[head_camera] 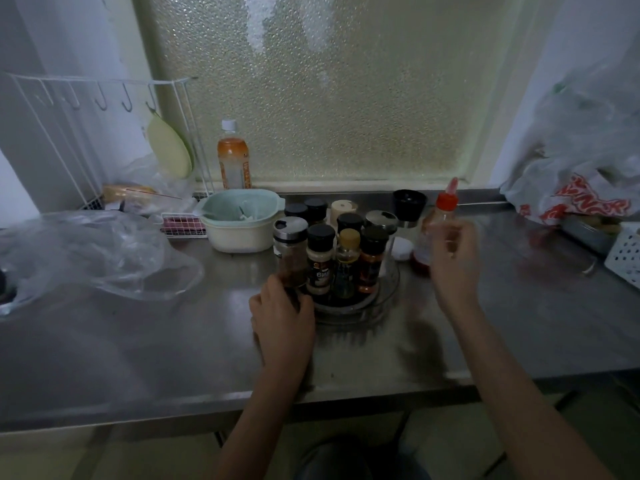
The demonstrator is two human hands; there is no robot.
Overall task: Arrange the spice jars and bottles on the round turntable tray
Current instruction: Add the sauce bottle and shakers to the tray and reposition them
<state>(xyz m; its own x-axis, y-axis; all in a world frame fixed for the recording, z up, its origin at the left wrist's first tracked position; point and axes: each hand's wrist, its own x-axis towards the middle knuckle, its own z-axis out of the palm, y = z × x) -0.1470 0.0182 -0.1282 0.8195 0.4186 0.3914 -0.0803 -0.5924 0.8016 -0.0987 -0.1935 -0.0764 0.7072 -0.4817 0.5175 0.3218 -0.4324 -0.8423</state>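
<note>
A clear round turntable tray (pixel 386 299) sits mid-worktop (pixel 173 341) below the frosted window (pixel 311 91), crowded with upright containers; I count about nine on or over it, though those at the back overlap and the tally is uncertain; four stand along the front: a glass jar with a steel flip lid (pixel 290 251), a black-capped shaker with a pale label (pixel 320 263) whose print is too blurred to read, a small clear bottle with a tan cap (pixel 347 261), and a black-capped jar of orange-red powder (pixel 371 263); the left hand (pixel 282 318) is wrapped around the base of the steel-lidded jar at the tray's left edge; the right hand (pixel 453 258) is blurred, its fingers curled around a squeeze bottle with a red nozzle cap (pixel 441 223), just right of the tray; one black grinder (pixel 409 207) stands behind, off the tray; one orange-labelled drink bottle (pixel 233 157) stands on the sill, its lettering unreadable; one pale bowl with a mint strainer (pixel 239 220) sits left of the tray; a plastic bag with red lettering (pixel 585 199), illegible, lies far right.
</note>
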